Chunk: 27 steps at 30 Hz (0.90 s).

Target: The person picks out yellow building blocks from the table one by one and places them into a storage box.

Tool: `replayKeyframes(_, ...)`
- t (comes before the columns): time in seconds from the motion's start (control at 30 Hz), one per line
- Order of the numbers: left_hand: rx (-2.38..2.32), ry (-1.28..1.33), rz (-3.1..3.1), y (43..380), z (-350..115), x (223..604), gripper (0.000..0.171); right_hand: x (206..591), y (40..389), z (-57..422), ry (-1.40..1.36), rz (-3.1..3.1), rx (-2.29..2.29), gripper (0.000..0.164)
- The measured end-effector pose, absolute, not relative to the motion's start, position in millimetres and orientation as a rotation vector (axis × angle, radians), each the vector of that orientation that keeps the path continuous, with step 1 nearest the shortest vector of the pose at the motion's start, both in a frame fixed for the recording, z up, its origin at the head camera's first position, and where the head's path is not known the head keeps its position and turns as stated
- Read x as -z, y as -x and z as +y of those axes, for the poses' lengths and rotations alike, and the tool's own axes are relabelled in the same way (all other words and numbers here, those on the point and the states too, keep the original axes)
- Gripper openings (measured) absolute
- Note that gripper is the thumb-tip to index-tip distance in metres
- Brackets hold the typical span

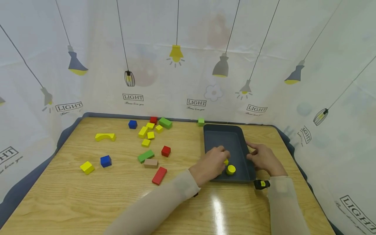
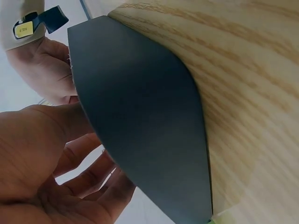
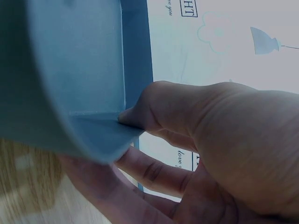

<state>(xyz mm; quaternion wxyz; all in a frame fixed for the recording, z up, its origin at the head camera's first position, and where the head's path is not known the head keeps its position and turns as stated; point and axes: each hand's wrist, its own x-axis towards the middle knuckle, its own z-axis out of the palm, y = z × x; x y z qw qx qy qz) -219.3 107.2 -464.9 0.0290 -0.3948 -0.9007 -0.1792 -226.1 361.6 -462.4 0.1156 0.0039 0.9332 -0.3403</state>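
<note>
A dark grey tray (image 1: pixel 210 140) stands on the right part of the table. My left hand (image 1: pixel 211 164) reaches over its near left side, fingers curled down at a small yellow block (image 1: pixel 226 162) that they partly cover. Beside it in the tray stands a yellow cylinder (image 1: pixel 231 169). My right hand (image 1: pixel 265 158) grips the tray's right wall; in the right wrist view the thumb (image 3: pixel 145 109) lies inside the wall and the fingers are outside. From the left wrist, the tray's outer wall (image 2: pixel 140 107) hides my left fingertips and the yellow pieces.
To the left lie several loose blocks, among them a red cube (image 1: pixel 165 151), a green block (image 1: pixel 146 156), a brown block (image 1: pixel 151 163), a red block (image 1: pixel 159 176) and a yellow arch (image 1: pixel 105 136). A light green cube (image 1: pixel 201 122) sits behind the tray by the curtain (image 1: pixel 164 75).
</note>
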Motion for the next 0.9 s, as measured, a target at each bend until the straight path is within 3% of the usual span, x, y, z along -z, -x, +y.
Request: replayKeyframes(0.9, 0.497, 1.180, -2.710, 218.3, 92.3, 460.4, 0.030, 461.0, 224.9, 358.6, -0.036, 2.742, 0.983, 0.065)
